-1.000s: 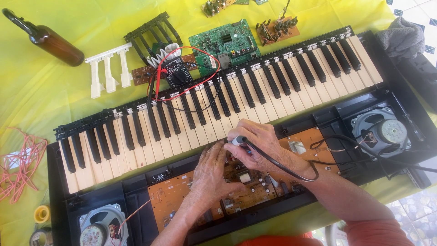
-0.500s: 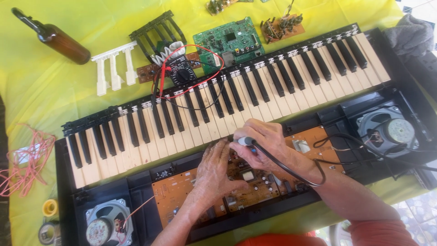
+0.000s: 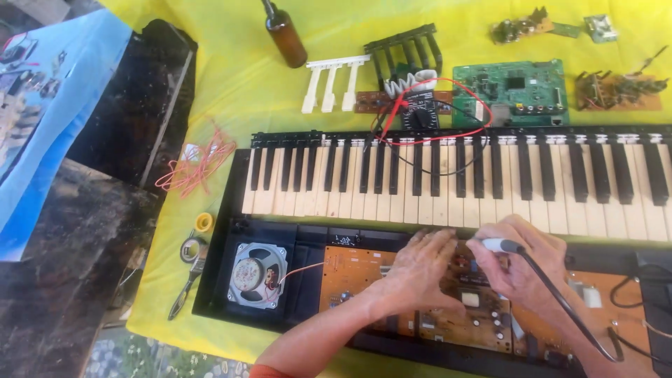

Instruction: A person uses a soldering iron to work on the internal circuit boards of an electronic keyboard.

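An opened electronic keyboard (image 3: 448,175) lies on a yellow cloth, its orange circuit boards (image 3: 350,269) exposed below the keys. My left hand (image 3: 420,269) rests fingers-down on the middle board. My right hand (image 3: 525,269) grips a pen-shaped tool with a white tip and black cable (image 3: 500,246), its tip pointing left over the board beside my left fingertips. The cable (image 3: 567,308) trails down to the right across my wrist.
A round speaker (image 3: 256,274) sits in the case's left end. Behind the keys lie a multimeter with red and black leads (image 3: 420,112), loose white keys (image 3: 332,80), black keys (image 3: 406,52), a green board (image 3: 509,91), a brown bottle (image 3: 285,35). Red wire (image 3: 196,164), tape and pliers (image 3: 187,276) lie left.
The view has swung right and closer, so the keyboard now lies level across the frame. Both hands stay on the middle circuit board with the tool in the right one.
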